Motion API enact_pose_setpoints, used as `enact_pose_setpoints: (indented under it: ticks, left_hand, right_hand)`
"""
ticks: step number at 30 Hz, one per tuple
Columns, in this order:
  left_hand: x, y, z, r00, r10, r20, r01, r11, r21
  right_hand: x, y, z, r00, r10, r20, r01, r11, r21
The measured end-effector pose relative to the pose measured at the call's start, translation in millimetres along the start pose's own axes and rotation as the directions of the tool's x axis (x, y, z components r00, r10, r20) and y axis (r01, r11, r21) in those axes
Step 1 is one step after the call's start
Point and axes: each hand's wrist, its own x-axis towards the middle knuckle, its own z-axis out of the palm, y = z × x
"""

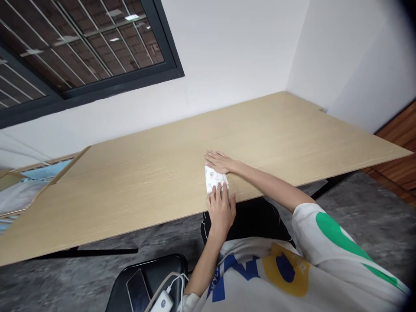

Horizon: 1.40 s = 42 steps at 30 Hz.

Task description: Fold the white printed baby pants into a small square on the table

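Note:
A small white folded cloth (212, 177) with a faint print and a little dark figure on it lies flat on the wooden table (146, 173), near the front edge. Whether it is fabric or soft paper I cannot tell for certain. My right hand (221, 162) rests flat across its far edge, fingers stretched to the left. From the near side, my left hand (221, 208) lays its spread fingertips on the lower edge. Both hands press from above, and parts of the cloth are hidden under them.
At the table's left end are blue and white bundles (22, 195). Below, a black chair (172, 264) holds a dark phone (138, 290) and a white charger (163, 302) with a cable. A barred window (81, 43) and white wall (234, 52) stand behind the table.

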Motion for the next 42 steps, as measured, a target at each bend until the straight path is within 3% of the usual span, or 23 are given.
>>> enact_pose_setpoints:
  ticks: [3,5,9,13,16,19,22,25,27,29,31,34,37,42]
  left_hand:
    - [3.2,-10.2,-4.5,0.998,-0.030,-0.055,0.025,0.995,-0.099]
    - [7.5,-22.1,-9.4,0.985,-0.133,-0.108,0.121,0.987,-0.108]
    - [18.5,-44.3,-17.3,0.927,-0.356,-0.117,0.359,0.934,0.003]
    - [27.8,-47.2,-18.0,0.933,-0.359,-0.007,0.359,0.932,0.042]
    - [32.8,-37.6,-17.0,0.943,-0.326,0.067,0.331,0.939,-0.091]
    - [33.2,-18.7,-16.9,0.956,-0.255,0.144,0.290,0.895,-0.340]
    - [26.4,11.9,-17.9,0.976,-0.129,0.176,0.208,0.802,-0.560]
    - [17.2,51.4,-21.6,0.976,0.083,0.199,0.082,0.714,-0.696]
    - [13.5,78.4,-25.8,0.957,0.252,0.147,-0.054,0.649,-0.759]
    - [12.8,103.7,-29.8,0.915,0.402,0.045,-0.201,0.549,-0.811]
    - [14.1,126.4,-31.6,0.848,0.528,-0.038,-0.309,0.436,-0.845]
    - [16.5,155.3,-27.6,0.729,0.683,-0.039,-0.365,0.340,-0.867]
    - [16.9,176.9,-16.8,0.687,0.727,0.006,-0.339,0.327,-0.882]
    - [17.6,195.9,-2.0,0.708,0.706,-0.014,-0.282,0.265,-0.922]
  right_hand:
    - [-3.9,-2.2,-8.1,0.982,0.022,-0.186,-0.033,0.998,-0.054]
    - [-11.0,-7.9,-15.1,0.962,0.027,-0.270,-0.046,0.997,-0.067]
    - [-31.0,-24.2,-23.8,0.977,0.052,-0.206,-0.062,0.997,-0.039]
    - [-47.9,-33.3,-20.5,0.987,0.059,-0.151,-0.067,0.997,-0.047]
    - [-65.9,-34.3,-20.0,0.974,0.105,-0.200,-0.117,0.992,-0.048]
    - [-103.8,-32.3,-30.2,0.952,0.153,-0.264,-0.158,0.987,0.004]
    - [-167.2,-27.4,-51.0,0.918,0.271,-0.291,-0.227,0.958,0.175]
    - [-245.2,-24.2,-74.6,0.877,0.377,-0.298,-0.260,0.893,0.367]
    - [-295.2,-26.2,-86.5,0.793,0.479,-0.377,-0.286,0.839,0.463]
    - [-336.5,-31.6,-92.9,0.650,0.613,-0.449,-0.317,0.756,0.572]
    - [-365.4,-39.0,-94.6,0.486,0.735,-0.473,-0.317,0.653,0.688]
    - [-385.6,-49.0,-93.1,0.281,0.837,-0.469,-0.300,0.541,0.786]
    - [-390.1,-51.4,-90.9,0.170,0.877,-0.449,-0.312,0.480,0.820]
    - [-398.0,-34.9,-81.5,0.045,0.925,-0.377,-0.225,0.377,0.898]
